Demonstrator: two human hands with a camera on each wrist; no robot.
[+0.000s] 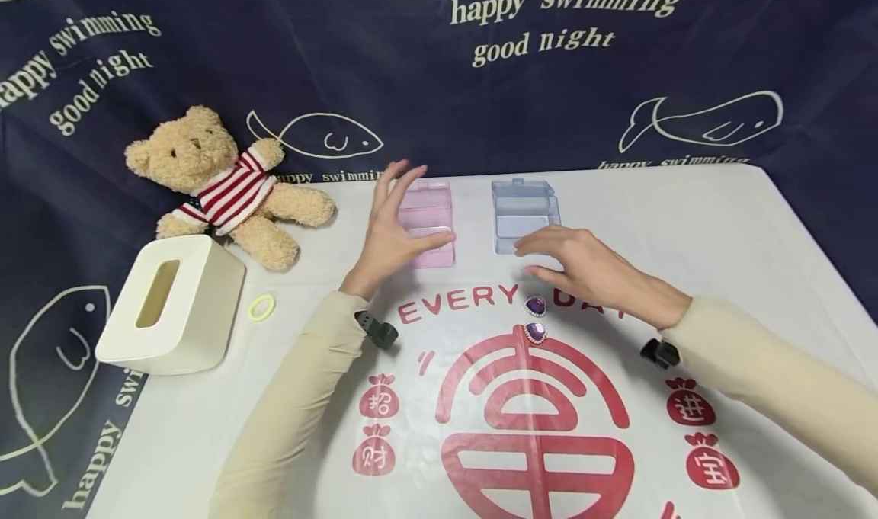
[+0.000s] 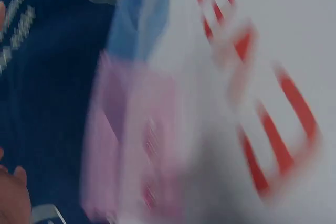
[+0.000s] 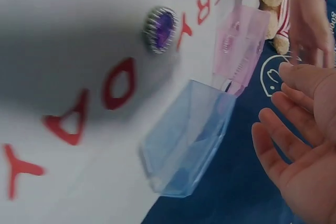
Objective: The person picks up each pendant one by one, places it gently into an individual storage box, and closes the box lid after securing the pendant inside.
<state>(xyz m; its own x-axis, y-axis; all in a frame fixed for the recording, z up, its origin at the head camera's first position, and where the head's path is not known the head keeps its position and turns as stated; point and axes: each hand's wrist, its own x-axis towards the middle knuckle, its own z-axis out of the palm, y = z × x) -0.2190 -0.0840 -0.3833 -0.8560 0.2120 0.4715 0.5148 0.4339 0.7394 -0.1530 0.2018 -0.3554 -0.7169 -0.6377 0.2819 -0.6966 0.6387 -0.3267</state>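
Observation:
My left hand (image 1: 391, 233) has its fingers spread and its thumb stretched out, overlapping the left side of a pink translucent compartment box (image 1: 434, 218). A blue translucent compartment box (image 1: 524, 208) stands to the right of it. My right hand (image 1: 579, 264) is at the blue box's front right corner, fingers loosely bent and nothing held. In the right wrist view those fingers (image 3: 294, 129) are apart from the blue box. Two purple heart-shaped gems with sparkly rims lie in front, one gem (image 1: 536, 305) just behind the other gem (image 1: 535, 332). The left wrist view is blurred.
A teddy bear (image 1: 229, 187) in a striped shirt sits at the back left. In front of it stands a white tissue box (image 1: 206, 305), with a pale yellow ring (image 1: 261, 307) beside it. A dark blue printed cloth (image 1: 411, 62) hangs behind the white table (image 1: 720, 260).

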